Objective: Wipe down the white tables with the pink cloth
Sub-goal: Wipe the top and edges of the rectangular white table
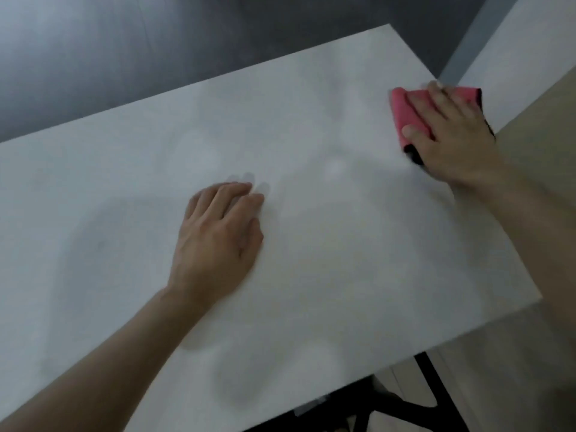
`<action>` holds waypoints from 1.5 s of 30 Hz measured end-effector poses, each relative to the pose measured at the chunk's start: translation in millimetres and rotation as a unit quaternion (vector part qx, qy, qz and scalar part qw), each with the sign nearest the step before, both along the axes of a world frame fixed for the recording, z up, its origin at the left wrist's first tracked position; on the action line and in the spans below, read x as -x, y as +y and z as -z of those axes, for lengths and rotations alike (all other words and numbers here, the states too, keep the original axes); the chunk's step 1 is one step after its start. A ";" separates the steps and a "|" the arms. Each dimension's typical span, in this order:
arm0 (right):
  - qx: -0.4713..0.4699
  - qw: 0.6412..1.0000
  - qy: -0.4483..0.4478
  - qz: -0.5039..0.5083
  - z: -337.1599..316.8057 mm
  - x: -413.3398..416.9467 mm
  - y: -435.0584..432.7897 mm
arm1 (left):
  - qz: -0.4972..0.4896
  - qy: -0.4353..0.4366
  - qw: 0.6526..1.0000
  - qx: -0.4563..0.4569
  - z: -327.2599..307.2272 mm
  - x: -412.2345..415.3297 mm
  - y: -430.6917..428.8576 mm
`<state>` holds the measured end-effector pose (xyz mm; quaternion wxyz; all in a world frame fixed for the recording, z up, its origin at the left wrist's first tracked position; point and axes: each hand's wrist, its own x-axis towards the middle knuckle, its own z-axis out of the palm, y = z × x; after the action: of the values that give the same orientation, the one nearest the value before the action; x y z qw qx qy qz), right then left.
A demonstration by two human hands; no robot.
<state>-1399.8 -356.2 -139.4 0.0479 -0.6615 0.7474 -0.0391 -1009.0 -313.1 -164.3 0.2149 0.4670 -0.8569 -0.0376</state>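
Note:
A white table fills most of the view, tilted from lower left to upper right. The pink cloth, folded with a dark edge, lies flat on the table near its right edge. My right hand presses on the cloth with straight, spread fingers. My left hand rests palm down on the middle of the table, fingers together and flat, holding nothing.
Grey floor lies beyond the table's far edge. A light wooden floor runs along the right side. Black table legs show under the near right corner. A white wall edge stands at the top right.

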 end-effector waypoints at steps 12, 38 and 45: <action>-0.027 0.945 -0.055 -0.321 2.3 -299.0 92.4 | -0.125 -0.025 0.991 -0.044 -20.8 -136.8 111.7; 0.003 0.996 0.002 0.092 12.2 -198.8 187.1 | -0.179 0.009 0.979 -0.097 -12.1 -236.5 211.0; -0.013 0.992 -0.037 -0.122 2.0 -458.6 120.2 | -0.109 -0.088 0.974 -0.178 -23.8 -255.5 235.4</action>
<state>-941.2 -236.0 -141.4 0.0884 -0.7451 0.6593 -0.0477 -753.5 -77.8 -140.5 0.0553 0.5900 -0.7958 -0.1245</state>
